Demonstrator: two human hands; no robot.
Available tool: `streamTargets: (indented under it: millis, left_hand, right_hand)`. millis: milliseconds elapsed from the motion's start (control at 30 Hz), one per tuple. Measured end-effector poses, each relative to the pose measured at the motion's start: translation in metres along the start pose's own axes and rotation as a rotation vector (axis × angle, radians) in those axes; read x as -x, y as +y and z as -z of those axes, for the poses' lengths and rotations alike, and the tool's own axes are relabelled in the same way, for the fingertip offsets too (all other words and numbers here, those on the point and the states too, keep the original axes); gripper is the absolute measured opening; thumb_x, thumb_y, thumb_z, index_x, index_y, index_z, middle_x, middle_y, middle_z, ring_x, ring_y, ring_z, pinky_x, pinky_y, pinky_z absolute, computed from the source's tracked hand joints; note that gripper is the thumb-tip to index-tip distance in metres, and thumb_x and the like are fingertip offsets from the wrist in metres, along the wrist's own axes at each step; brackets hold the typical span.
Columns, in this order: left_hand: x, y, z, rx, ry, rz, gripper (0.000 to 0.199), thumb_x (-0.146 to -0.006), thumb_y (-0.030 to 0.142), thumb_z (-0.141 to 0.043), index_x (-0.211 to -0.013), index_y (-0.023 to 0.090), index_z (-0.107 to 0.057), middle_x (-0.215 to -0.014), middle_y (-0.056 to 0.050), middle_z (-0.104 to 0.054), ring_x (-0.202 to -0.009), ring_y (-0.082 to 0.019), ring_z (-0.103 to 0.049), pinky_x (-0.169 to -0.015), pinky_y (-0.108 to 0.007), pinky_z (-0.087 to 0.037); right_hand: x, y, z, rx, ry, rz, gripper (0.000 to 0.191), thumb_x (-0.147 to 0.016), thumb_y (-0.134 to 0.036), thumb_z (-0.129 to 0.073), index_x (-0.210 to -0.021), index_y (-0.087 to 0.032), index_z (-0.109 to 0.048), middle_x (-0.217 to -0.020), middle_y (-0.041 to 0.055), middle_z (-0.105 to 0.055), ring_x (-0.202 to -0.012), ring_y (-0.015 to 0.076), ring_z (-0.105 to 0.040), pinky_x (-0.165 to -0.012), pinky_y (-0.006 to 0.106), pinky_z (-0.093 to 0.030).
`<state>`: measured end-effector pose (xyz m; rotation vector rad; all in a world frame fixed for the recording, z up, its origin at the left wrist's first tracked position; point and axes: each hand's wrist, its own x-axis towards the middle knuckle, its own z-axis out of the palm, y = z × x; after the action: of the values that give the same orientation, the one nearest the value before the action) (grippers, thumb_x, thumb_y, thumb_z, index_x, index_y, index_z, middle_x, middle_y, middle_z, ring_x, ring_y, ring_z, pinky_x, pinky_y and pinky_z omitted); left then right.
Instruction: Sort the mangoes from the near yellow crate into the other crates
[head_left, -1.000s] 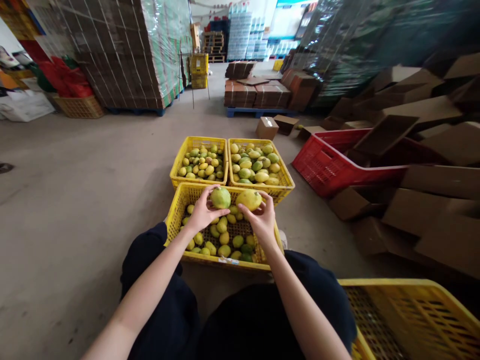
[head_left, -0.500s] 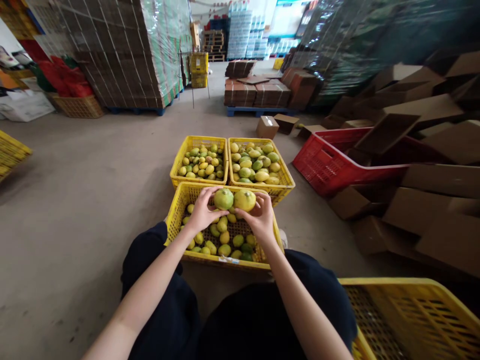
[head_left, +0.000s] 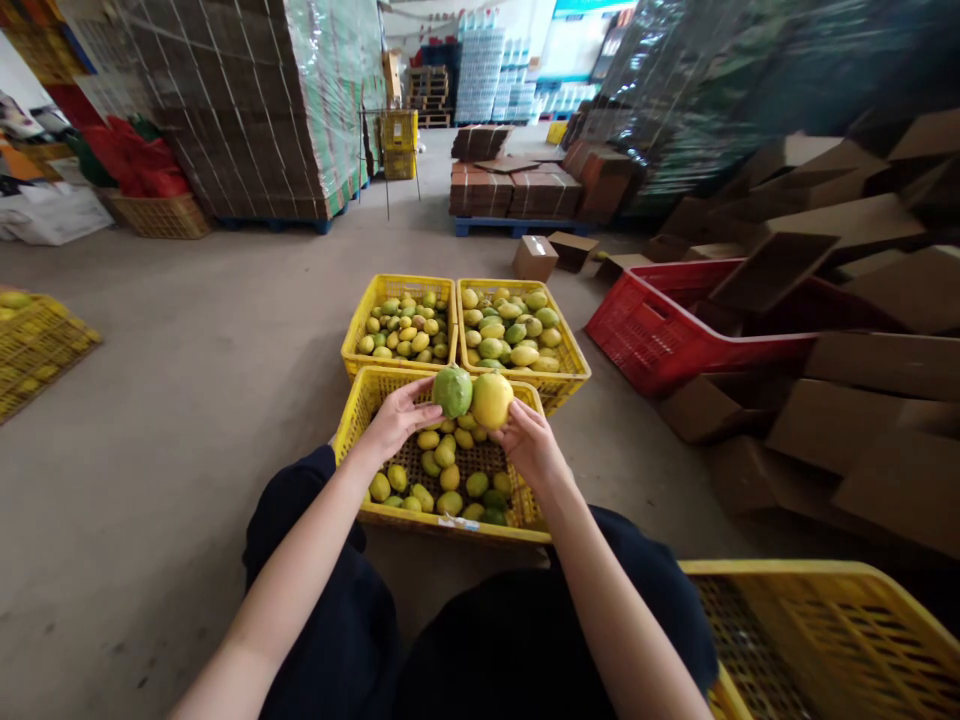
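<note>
My left hand (head_left: 401, 420) grips a green fruit (head_left: 452, 391) by its left side. A yellow fruit (head_left: 493, 401) is held in the fingers of my right hand (head_left: 529, 446). The two fruits are side by side, above the near yellow crate (head_left: 457, 531), which holds several smaller yellow-green fruits (head_left: 450, 477) spread over its slatted bottom. Just beyond it stand two more yellow crates, the left one (head_left: 349, 343) filled with small fruits and the right one (head_left: 576, 362) with larger fruits.
A red crate (head_left: 652, 345) with cardboard boxes (head_left: 862, 400) is at the right. Another yellow crate (head_left: 817, 570) stands at the lower right, and one with fruit (head_left: 45, 350) at the far left. A small carton (head_left: 535, 258) lies beyond the crates.
Both fruits have been turned in my fingers and show different sides. My left hand has shifted slightly left and its grip has changed; my right hand has moved slightly down and right.
</note>
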<state>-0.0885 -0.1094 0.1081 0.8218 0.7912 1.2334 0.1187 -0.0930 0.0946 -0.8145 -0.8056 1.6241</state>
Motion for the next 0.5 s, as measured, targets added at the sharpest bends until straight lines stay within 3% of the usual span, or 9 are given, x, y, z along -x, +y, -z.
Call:
streamTargets:
  millis: [100,267,500]
  left_hand:
    - [0.0,0.0,-0.001,0.026,0.008,0.014,0.057,-0.058,0.014,-0.083,-0.113,0.016,-0.068,-0.104,-0.007,-0.072,-0.107,-0.028,-0.064,-0.1,-0.048,-0.048]
    - [0.001,-0.001,-0.005,0.096,0.004,0.028,0.047,-0.067,0.011,-0.073,-0.113,0.018,-0.069,-0.122,-0.008,-0.066,-0.117,-0.029,-0.059,-0.105,-0.048,-0.045]
    - [0.005,-0.005,-0.014,0.046,-0.063,0.089,0.039,-0.075,0.02,-0.07,-0.113,0.014,-0.066,-0.12,-0.011,-0.067,-0.117,-0.028,-0.06,-0.105,-0.048,-0.044]
  right_hand:
    - [-0.002,0.0,0.002,-0.017,-0.03,-0.063,0.026,-0.066,-0.037,-0.08,-0.086,-0.023,-0.071,-0.076,-0.0008,-0.075,-0.067,0.0164,-0.069,-0.067,0.028,-0.06]
    - [0.002,0.0,-0.006,0.025,-0.051,-0.064,0.031,-0.063,-0.044,-0.082,-0.084,-0.022,-0.073,-0.079,0.0021,-0.076,-0.075,0.02,-0.071,-0.073,0.031,-0.06]
    - [0.004,0.008,-0.012,0.032,-0.042,-0.09,0.046,-0.051,-0.049,-0.088,-0.083,-0.02,-0.072,-0.086,0.0039,-0.075,-0.088,0.0254,-0.07,-0.085,0.04,-0.058]
